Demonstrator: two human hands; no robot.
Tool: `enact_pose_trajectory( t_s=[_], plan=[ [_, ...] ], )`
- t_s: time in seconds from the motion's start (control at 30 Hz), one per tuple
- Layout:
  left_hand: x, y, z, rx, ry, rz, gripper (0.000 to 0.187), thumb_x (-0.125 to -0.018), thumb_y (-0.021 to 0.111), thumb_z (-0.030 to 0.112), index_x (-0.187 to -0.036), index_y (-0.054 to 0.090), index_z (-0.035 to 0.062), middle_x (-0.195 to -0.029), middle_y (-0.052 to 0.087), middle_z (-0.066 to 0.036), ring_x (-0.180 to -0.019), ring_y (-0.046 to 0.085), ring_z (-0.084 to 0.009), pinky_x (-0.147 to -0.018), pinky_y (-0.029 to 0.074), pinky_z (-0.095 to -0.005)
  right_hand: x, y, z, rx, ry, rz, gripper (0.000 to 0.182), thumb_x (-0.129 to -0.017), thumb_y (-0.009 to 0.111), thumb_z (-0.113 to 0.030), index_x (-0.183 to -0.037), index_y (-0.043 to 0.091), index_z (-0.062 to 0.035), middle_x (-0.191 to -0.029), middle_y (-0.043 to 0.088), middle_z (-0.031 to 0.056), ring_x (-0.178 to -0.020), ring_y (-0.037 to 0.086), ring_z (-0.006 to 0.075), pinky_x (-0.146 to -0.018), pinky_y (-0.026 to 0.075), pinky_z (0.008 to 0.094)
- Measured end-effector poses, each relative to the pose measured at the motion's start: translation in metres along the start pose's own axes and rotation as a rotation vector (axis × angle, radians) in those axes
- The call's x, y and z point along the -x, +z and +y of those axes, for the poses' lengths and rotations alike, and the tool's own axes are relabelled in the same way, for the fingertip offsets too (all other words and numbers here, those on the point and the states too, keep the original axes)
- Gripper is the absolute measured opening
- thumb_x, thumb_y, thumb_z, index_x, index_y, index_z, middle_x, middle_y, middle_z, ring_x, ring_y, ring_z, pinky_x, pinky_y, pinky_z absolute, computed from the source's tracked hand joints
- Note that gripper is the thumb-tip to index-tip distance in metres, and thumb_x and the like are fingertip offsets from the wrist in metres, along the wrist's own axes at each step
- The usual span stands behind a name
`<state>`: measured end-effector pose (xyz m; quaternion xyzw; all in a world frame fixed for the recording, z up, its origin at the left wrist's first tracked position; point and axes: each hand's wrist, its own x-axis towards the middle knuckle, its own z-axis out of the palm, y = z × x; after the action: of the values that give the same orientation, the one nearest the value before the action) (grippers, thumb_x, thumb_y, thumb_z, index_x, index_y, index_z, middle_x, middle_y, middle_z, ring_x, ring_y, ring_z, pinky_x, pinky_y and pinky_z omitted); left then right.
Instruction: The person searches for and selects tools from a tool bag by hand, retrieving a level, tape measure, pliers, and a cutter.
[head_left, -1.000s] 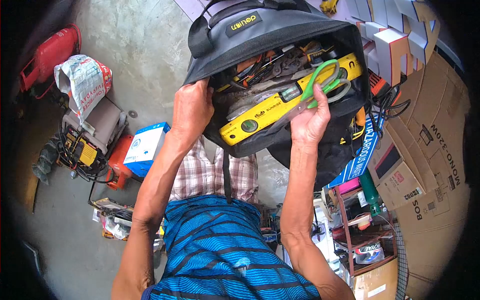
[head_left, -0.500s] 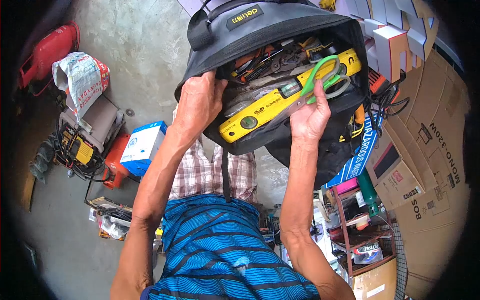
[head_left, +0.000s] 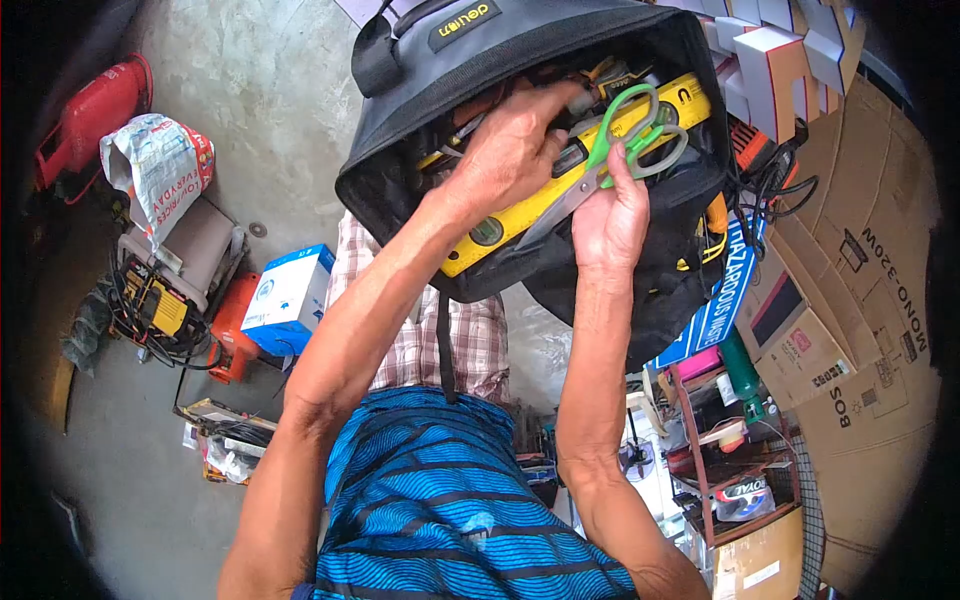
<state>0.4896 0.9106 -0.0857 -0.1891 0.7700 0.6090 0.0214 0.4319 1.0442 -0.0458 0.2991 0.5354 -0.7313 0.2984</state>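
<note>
My right hand [head_left: 608, 225] holds a pair of scissors [head_left: 655, 125] with green and grey handles, thumb on the handle and blades pointing down-left. The scissors lie over a yellow spirit level [head_left: 525, 212] that slants across the mouth of a black tool bag [head_left: 520, 45]. My left hand [head_left: 505, 150] reaches into the bag above the level, fingers stretched out and thumb apart, among hand tools [head_left: 610, 80]. Its fingertips are partly hidden, and I see nothing held in it.
A blue-and-white box [head_left: 288, 300], a plastic bag [head_left: 158, 170] and a red machine [head_left: 95, 120] stand on the floor to the left. Flattened cardboard [head_left: 870, 300] and a blue hazardous waste sign [head_left: 715, 300] are at right. A cluttered shelf [head_left: 705, 460] stands below them.
My left hand has left the bag's left rim and moved right, in among the tools. The scissors are turned slightly, showing their handle loops more openly. The bag has shifted slightly up and left in view.
</note>
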Motion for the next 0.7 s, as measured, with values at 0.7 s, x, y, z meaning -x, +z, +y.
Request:
enact_pose_trajectory(
  t_s=[0.7],
  plan=[
    [0.031,0.030,0.024,-0.075,-0.022,-0.017,0.076,-0.089,0.069,0.027,-0.148,0.034,-0.0066,-0.151,0.037,-0.031,-0.142,0.035,-0.0446,-0.118,0.031,-0.0480,0.057,0.029,-0.071,1.040,-0.528,-0.028,0.027,-0.101,0.057,-0.007,-0.124,0.065,0.0042,-0.120,0.069,0.0140,-0.108,0.066,0.0192,-0.096,0.051,0.0302]
  ],
)
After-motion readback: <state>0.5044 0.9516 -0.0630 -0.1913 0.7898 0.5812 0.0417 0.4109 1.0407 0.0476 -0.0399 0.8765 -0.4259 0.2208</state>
